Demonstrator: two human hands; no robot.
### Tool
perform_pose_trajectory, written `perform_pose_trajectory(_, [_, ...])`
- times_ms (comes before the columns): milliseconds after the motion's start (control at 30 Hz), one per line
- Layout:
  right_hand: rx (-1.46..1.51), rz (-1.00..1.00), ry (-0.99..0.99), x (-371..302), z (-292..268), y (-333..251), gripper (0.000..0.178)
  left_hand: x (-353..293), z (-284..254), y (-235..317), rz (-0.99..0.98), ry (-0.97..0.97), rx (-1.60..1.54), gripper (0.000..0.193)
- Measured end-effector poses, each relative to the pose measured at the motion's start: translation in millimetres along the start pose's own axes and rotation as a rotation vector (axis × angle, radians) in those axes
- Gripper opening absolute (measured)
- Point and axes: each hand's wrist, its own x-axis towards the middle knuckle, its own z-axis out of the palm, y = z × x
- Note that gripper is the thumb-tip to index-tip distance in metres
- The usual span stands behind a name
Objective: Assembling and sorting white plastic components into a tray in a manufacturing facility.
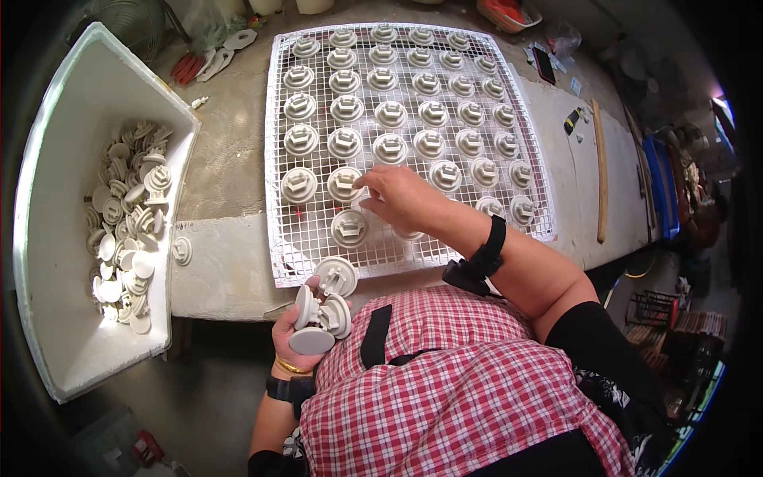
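Note:
A white wire rack [286,262] lies on the workbench, filled with rows of pale round clay pieces [390,114], each with a raised stepped top. My right hand [397,199] reaches over the rack's near rows, fingers pinched on a piece partly hidden under the palm, beside another piece [349,227]. My left hand [296,334] sits near my chest at the bench's front edge, gripping a cluster of several of the same clay pieces [322,306].
A white foam box [71,159] at the left holds a heap of the same pieces [127,222]. One loose piece [183,250] lies on the bench. A wooden stick [601,171], small tools and a red tray [509,13] lie at the right and far edge.

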Motion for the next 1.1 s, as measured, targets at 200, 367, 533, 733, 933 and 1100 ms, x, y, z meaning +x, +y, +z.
perform_pose_trajectory(200, [-0.17,0.091,0.354,49,-10,23,0.046,0,1,0,-0.016,0.003,-0.012,0.058])
perform_pose_trajectory(367, [-0.22,0.155,0.406,97,-24,52,0.053,-5,-1,1,0.002,0.0,0.013,0.057])
perform_pose_trajectory(533, [-0.227,0.214,0.319,116,-23,73,0.055,-5,-2,0,0.021,0.02,0.035,0.058])
perform_pose_trajectory(733, [-0.274,0.223,0.205,117,-20,70,0.055,-4,-5,0,0.058,0.061,0.021,0.059])
perform_pose_trajectory(933, [-0.315,0.13,0.406,113,-13,73,0.055,5,-1,3,0.021,0.031,0.006,0.057])
perform_pose_trajectory(1100, [-0.17,0.017,0.395,68,-24,43,0.017,6,-12,4,0.045,0.034,-0.029,0.059])
